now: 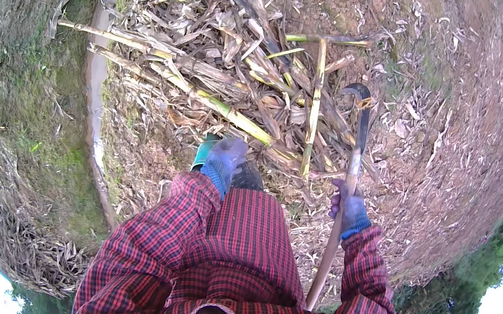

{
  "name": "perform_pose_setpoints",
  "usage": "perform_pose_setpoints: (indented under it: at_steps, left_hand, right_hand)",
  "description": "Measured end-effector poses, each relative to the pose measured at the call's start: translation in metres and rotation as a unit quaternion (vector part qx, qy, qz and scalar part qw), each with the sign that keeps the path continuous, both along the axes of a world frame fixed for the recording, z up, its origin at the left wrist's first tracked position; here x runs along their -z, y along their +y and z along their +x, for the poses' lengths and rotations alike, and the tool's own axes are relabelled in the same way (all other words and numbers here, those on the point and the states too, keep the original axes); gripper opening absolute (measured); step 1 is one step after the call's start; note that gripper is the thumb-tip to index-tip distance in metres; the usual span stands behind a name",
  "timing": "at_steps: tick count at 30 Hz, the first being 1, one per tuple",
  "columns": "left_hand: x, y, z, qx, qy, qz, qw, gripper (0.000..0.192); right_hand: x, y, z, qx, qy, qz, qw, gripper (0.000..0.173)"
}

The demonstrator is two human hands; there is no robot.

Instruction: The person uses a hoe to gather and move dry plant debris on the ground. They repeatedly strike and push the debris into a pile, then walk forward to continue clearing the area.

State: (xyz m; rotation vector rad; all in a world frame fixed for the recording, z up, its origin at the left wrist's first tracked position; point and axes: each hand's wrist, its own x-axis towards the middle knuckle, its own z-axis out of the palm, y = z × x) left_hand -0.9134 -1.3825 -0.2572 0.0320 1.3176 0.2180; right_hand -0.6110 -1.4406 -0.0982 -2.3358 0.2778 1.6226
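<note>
In my right hand (346, 206), which wears a blue-cuffed glove, is the wooden handle of a hooked bill-type cutting tool (354, 170). Its dark curved blade (362, 96) points away from me, with a strip of plant matter caught near the hook. My left hand (225, 155), also gloved, hangs before my left leg, beside a teal boot-like item (203, 152). Blur hides whether its fingers are closed, and nothing is seen in it. Just beyond lie cut cane stalks (233, 116), yellow-green, among dry leaves. One short stalk (314, 107) points straight away from me.
A heap of dry leaves and stalks (193, 30) covers the ground ahead. To the left runs a narrow water-filled furrow (95, 94), with a mossy bank (50, 137) beyond it. Leaf-strewn reddish soil (438, 154) spreads to the right, and trees (454, 293) stand at the lower right rim.
</note>
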Motion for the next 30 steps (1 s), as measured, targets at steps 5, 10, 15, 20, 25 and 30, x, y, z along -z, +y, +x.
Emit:
perform_pose_setpoints:
  at_steps: [5, 10, 15, 20, 25, 30]
  left_hand:
    - [-0.063, -0.006, 0.044, 0.012, -0.079, 0.021, 0.997, 0.033]
    - [-0.079, -0.016, 0.048, 0.042, -0.059, 0.000, 0.997, 0.034]
    - [-0.098, -0.013, 0.054, 0.125, -0.129, -0.017, 0.984, 0.041]
    - [-0.120, -0.012, 0.064, 0.108, -0.330, -0.048, 0.936, 0.065]
    - [-0.149, 0.049, 0.093, 0.000, -0.429, -0.117, 0.896, 0.064]
    - [-0.122, 0.030, 0.089, 0.067, -0.270, -0.210, 0.937, 0.030]
  right_hand:
    - [0.049, 0.072, 0.002, 0.000, 0.053, 0.021, 0.998, 0.030]
    - [0.003, 0.086, -0.038, 0.003, 0.227, 0.040, 0.973, 0.029]
    - [0.019, 0.075, -0.027, 0.122, 0.368, 0.078, 0.918, 0.035]
    - [0.043, 0.161, -0.030, 0.042, 0.224, 0.188, 0.955, 0.029]
    - [0.119, 0.219, -0.024, -0.014, 0.036, 0.182, 0.983, 0.017]
    - [0.163, 0.200, -0.052, -0.062, 0.003, 0.048, 0.997, 0.015]
